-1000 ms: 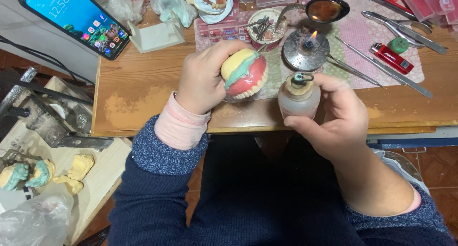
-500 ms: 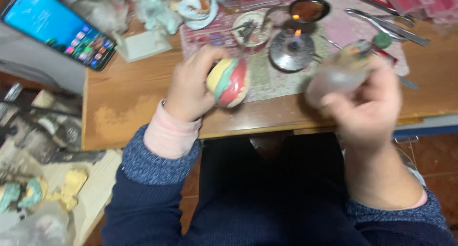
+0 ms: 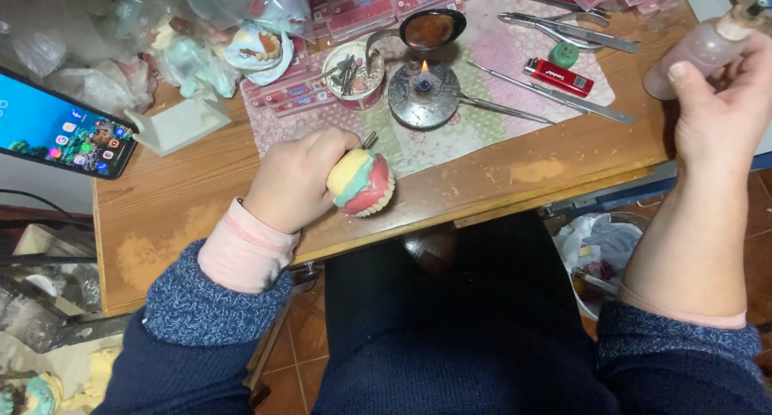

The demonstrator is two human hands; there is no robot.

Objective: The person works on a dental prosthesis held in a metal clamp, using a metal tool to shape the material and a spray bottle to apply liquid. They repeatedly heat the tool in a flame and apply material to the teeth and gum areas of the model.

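Left hand (image 3: 293, 182) is gripping a dental cast (image 3: 360, 182), fingers curled closed around its back; the cast (yellow on top, a green band, pink base with a row of teeth along the lower edge) is sitting just above the near edge of the wooden table (image 3: 185, 206). A thin metal tool tip is poking out behind the fingers; what it belongs to is unclear.

Right hand (image 3: 720, 109) is raised at the far right edge of the table, fingers wrapped shut around a small frosted bottle (image 3: 696, 49) tilted on its side, its brownish neck pointing up and to the right, thumb lying along the body. The two hands are holding well apart.

On the patterned cloth (image 3: 482, 117) a small spirit burner (image 3: 424, 93) is burning with a low flame. Just behind it is lying a spoon (image 3: 430, 29) with dark contents, and beside it a round tin (image 3: 358, 77) of small bits. A red lighter (image 3: 557, 76), a green cap (image 3: 564, 55) and long metal instruments (image 3: 547, 93) are lying to the right of the burner. A lit phone (image 3: 60, 129) is resting at the left edge.
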